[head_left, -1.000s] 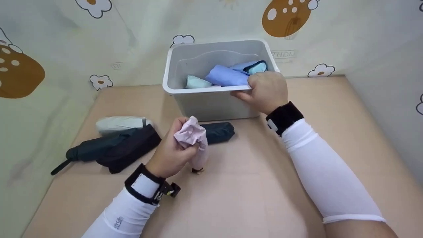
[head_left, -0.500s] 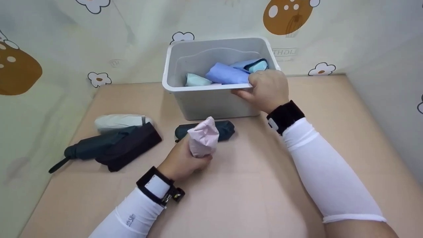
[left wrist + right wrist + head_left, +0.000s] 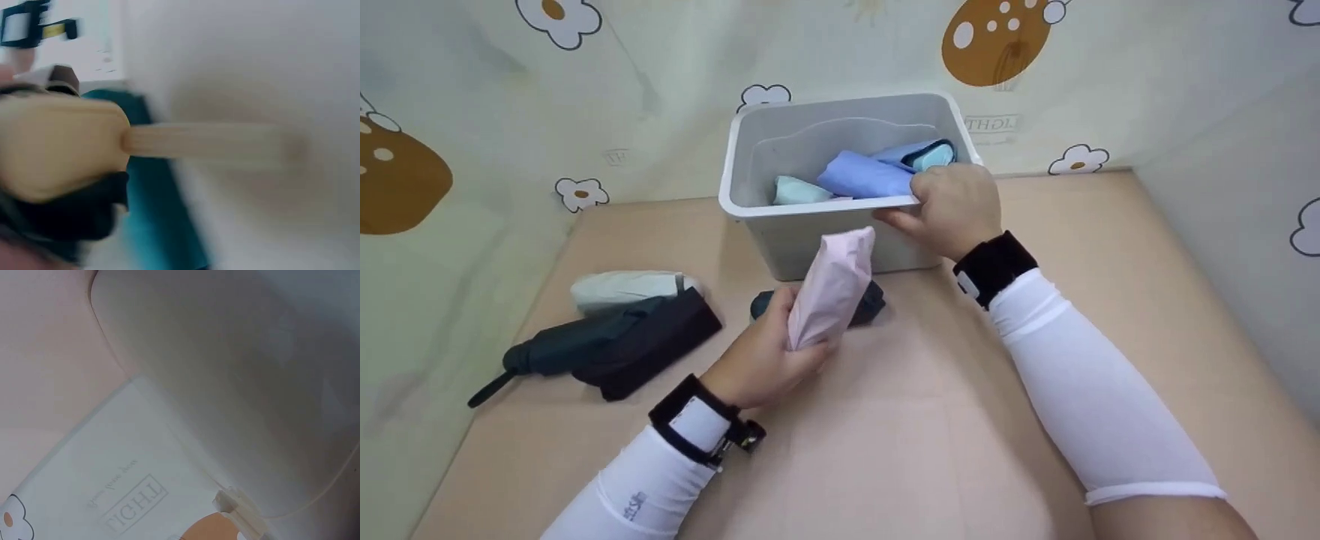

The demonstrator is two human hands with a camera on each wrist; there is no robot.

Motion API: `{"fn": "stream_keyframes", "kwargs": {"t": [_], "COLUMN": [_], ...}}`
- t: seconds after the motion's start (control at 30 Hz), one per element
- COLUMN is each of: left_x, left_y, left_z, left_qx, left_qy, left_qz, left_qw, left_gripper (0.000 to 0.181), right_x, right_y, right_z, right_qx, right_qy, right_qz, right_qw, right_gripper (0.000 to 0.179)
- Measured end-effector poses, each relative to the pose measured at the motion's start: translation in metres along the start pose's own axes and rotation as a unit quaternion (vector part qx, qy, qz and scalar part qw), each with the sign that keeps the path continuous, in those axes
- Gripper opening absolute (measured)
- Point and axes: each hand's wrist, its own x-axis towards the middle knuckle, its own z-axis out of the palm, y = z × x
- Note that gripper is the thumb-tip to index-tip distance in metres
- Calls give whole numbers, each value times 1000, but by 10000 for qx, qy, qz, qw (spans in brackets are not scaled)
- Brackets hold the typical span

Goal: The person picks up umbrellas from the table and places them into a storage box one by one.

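Observation:
My left hand (image 3: 769,356) grips a folded pink umbrella (image 3: 832,289) by its lower part, and the crumpled cloth end points up toward the bin. In the left wrist view the umbrella's cream handle end (image 3: 67,140) is close and blurred, with a pale strip sticking out from it. My right hand (image 3: 960,206) holds the front right rim of a grey plastic bin (image 3: 791,240). Inside lie a blue folded umbrella (image 3: 862,176), a pale green one (image 3: 799,191) and a teal rolled end (image 3: 934,156). Only the bin's wall (image 3: 225,382) shows in the right wrist view.
A dark green umbrella (image 3: 870,307) lies in front of the bin, partly hidden behind the pink one. To the left rest a white umbrella (image 3: 622,291), another dark green one (image 3: 562,343) with a strap, and a black one (image 3: 649,349). Patterned cloth walls surround the table (image 3: 900,450).
My left hand has turned the pink umbrella from nearly end-on to a slant, swinging its cloth end up toward the bin. The right hand keeps its hold on the rim.

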Motion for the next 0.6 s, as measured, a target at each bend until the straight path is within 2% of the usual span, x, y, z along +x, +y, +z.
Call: {"fn": "stream_keyframes", "kwargs": {"t": [0.1, 0.2, 0.27, 0.33, 0.47, 0.53, 0.6], "left_x": [6, 19, 33, 48, 83, 99, 113], "left_y": [29, 59, 76, 87, 94, 92, 86], "left_z": [-24, -51, -66, -78, -90, -92, -94], "left_qx": [-491, -1112, -1667, -2230, -3017, -3092, -3108], "left_qy": [290, 497, 512, 527, 881, 1098, 1180], "left_qz": [-27, -374, -643, -881, -1120, -1191, -1297], "left_qw": [9984, 9918, 9826, 9694, 9427, 9371, 9342], "left_gripper": [66, 66, 65, 64, 68, 75, 83], "right_x": [1, 2, 1, 1, 0, 0, -1], "right_y": [0, 2, 2, 2, 0, -2, -4], "right_z": [-1, -2, -3, -3, -1, 1, 2], "right_qx": [-17, -33, -47, -55, -28, -14, -38], "right_qy": [-38, -56, -58, -68, -78, -67, -58], "right_qz": [39, 94, 127, 137, 151, 162, 151], "right_qw": [10000, 9999, 9999, 9999, 9999, 9998, 9999], "right_gripper": [72, 70, 70, 71, 72, 71, 71]}}
